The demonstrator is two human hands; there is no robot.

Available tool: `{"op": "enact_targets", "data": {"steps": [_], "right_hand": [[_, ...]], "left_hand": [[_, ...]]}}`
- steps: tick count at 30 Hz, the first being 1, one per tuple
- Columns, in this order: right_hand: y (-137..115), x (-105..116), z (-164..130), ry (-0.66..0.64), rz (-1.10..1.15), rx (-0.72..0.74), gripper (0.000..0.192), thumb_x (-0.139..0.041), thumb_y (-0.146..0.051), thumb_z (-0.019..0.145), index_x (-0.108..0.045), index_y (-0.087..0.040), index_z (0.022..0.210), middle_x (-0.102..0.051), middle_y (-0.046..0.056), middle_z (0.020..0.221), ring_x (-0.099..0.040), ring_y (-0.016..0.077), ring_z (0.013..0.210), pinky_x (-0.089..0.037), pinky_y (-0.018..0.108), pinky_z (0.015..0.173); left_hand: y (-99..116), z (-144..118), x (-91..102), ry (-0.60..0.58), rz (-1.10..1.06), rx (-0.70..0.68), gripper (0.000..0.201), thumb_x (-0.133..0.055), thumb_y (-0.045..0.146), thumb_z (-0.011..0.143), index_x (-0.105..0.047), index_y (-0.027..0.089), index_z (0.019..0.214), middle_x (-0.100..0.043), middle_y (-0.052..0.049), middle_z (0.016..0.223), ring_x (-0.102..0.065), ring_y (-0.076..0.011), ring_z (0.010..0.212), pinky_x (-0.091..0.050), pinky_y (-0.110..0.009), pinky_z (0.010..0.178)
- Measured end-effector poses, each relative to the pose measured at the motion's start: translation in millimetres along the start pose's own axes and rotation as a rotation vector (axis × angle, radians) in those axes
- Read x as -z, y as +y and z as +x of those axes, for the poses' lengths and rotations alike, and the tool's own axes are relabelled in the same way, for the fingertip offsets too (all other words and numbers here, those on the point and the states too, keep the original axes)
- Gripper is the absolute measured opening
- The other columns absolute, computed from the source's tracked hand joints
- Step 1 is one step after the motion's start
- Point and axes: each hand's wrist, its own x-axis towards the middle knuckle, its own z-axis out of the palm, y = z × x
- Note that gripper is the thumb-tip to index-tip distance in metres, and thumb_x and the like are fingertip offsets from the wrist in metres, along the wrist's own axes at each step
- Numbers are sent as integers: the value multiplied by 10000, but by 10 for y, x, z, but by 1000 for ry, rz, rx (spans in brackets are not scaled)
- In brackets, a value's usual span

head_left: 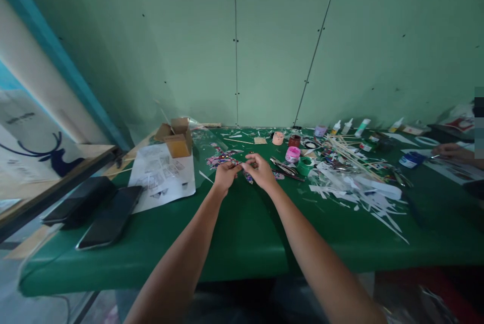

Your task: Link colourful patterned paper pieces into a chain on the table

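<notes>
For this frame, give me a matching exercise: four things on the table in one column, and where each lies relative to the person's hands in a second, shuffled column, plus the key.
Things:
1. cardboard box
2. dark phone
3. green paint pot
4. wooden sticks

Places:
A. near the table's front edge, far left of the left hand
B. just right of the right hand, beside a pink pot
C. back left, at the top of a printed sheet
D. far right, lying over white paper scraps

Pairs: 1-C, 2-A, 3-B, 4-D
</notes>
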Motion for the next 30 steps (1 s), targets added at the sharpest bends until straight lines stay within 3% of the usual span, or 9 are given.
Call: {"op": "enact_targets", "data": {"steps": [2, 3, 7, 10, 15, 19, 24, 27, 30], "right_hand": [[-51, 50, 8, 63, 45, 77, 455, -666, -399, 711, -576, -245, 1129, -630, 54, 1058, -584, 184, 892, -459, 260, 691], [-66, 71, 16, 87, 52, 96, 443, -662, -405, 716, -586, -245, 1123, -626, 60, 1084, -582, 194, 913, -455, 259, 685], [-30, 122, 65, 238, 88, 6, 268, -625, -470, 733, -632, -204, 769, -662, 37, 758, -587, 180, 660, -433, 273, 572], [29, 134, 90, 301, 292, -151, 300, -669, -475, 684, -602, -194, 764, -655, 18, 683, -539, 137, 521, -440, 266, 497], [31, 139, 69, 207, 497, -310, 325, -735, -415, 619, -597, -169, 781, -676, 34, 761, -569, 107, 532, -484, 240, 507], [38, 121, 53, 85, 370, -422, 323, -686, -463, 650, -600, -176, 770, -617, 4, 651, -550, 107, 466, -374, 195, 382], [18, 88, 35, 93, 203, -376, 350, -661, -515, 647, -538, -191, 689, -503, -46, 572, -522, 101, 462, -353, 184, 382], [-34, 84, 19, 68, 171, -353, 370, -662, -525, 642, -498, -193, 643, -455, -54, 548, -496, 95, 468, -369, 190, 401], [-63, 91, 12, 79, 142, -341, 350, -646, -515, 656, -506, -194, 650, -439, -53, 553, -475, 93, 469, -370, 195, 409]], "left_hand": [[9, -19, 12, -75, 128, -69, 195, -781, 275, 580, -616, 174, 551, -518, 28, 488, -450, -110, 493, -317, -226, 517], [22, -34, 9, -113, 187, -109, 180, -784, 250, 568, -621, 182, 538, -520, 28, 483, -458, -117, 507, -315, -224, 524], [88, -74, -38, -115, 241, -191, 114, -766, 262, 600, -676, 193, 596, -581, 13, 541, -495, -128, 553, -341, -227, 555], [112, -48, -43, -9, 66, -110, 213, -763, 292, 616, -728, 182, 796, -672, -22, 700, -561, -143, 634, -402, -244, 607], [128, 15, 8, 133, -268, 32, 373, -807, 283, 564, -706, 173, 906, -688, -33, 844, -589, -113, 723, -438, -225, 653], [182, -11, 11, 118, -415, 92, 458, -821, 281, 541, -676, 175, 961, -642, -6, 806, -551, -77, 670, -419, -188, 582], [192, -55, 9, 0, -260, 121, 475, -783, 396, 594, -656, 171, 993, -588, 8, 794, -507, -65, 626, -431, -196, 568], [152, -43, 20, -5, -168, 108, 434, -735, 474, 630, -661, 147, 906, -560, 8, 726, -483, -68, 587, -420, -201, 543], [129, -22, 34, 14, -60, 65, 466, -745, 458, 611, -657, 148, 947, -588, -6, 739, -508, -87, 594, -406, -206, 529]]}}
